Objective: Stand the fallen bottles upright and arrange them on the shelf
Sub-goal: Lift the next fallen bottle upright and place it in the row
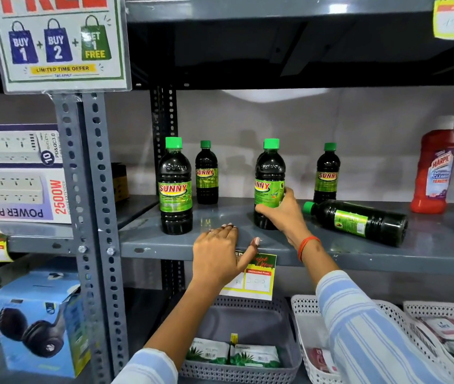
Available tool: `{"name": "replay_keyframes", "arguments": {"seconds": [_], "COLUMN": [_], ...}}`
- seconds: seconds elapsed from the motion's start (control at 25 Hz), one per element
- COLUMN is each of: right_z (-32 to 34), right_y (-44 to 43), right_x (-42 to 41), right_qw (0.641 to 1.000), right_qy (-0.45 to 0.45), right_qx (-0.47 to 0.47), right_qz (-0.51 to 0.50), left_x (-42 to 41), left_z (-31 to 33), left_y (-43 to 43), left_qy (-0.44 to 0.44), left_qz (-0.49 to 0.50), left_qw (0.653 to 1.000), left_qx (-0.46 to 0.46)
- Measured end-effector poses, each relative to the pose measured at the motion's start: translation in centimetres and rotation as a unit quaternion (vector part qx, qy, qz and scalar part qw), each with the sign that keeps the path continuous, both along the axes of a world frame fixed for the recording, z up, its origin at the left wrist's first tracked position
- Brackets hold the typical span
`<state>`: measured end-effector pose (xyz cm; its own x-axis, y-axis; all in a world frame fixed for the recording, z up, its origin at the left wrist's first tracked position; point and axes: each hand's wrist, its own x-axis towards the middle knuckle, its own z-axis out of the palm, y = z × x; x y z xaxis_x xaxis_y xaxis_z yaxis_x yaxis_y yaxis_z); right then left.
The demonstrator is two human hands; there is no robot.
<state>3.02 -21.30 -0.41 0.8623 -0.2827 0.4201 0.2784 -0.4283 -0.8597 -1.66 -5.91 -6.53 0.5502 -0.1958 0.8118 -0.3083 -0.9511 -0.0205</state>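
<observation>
Dark Sunny bottles with green caps stand on the grey shelf (165,246). A large one (175,187) is upright at the front left, with a small one (206,173) behind it. My right hand (281,210) grips the lower part of a second large upright bottle (269,173) in the middle. Another small bottle (327,173) stands at the back right. One large bottle (358,221) lies on its side to the right of my right hand, cap pointing left. My left hand (217,253) rests flat on the shelf's front edge, fingers spread, holding nothing.
Red Harpic bottles (433,167) stand at the shelf's right end. A price tag (259,278) hangs below the shelf edge. Perforated baskets (242,370) with packets sit on the shelf below. A slotted metal upright (93,217) and boxed goods (37,322) are to the left.
</observation>
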Motion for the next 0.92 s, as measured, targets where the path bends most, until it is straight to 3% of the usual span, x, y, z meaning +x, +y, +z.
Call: {"name": "replay_keyframes", "arguments": {"seconds": [0.12,0.4,0.8,0.92], "right_z": [0.0,0.3,0.1,0.5], "right_y": [0.2,-0.3,-0.7,-1.5], "right_x": [-0.1,-0.7,-4.2,-4.7], "right_qw": [0.999,0.996,0.979,0.983], "right_qy": [-0.008,0.002,0.027,-0.032], "right_qx": [-0.026,0.070,0.031,0.056], "right_qz": [-0.022,0.048,0.201,0.172], "left_x": [0.1,0.0,-0.5,-1.1], "left_z": [-0.1,0.1,-0.1,0.1], "left_y": [0.0,0.0,-1.2,-3.7], "left_qy": [0.007,0.013,-0.031,-0.036], "left_qz": [-0.003,-0.006,0.017,0.014], "left_qw": [1.000,1.000,0.999,0.999], "left_qx": [-0.001,-0.004,-0.017,-0.022]}}
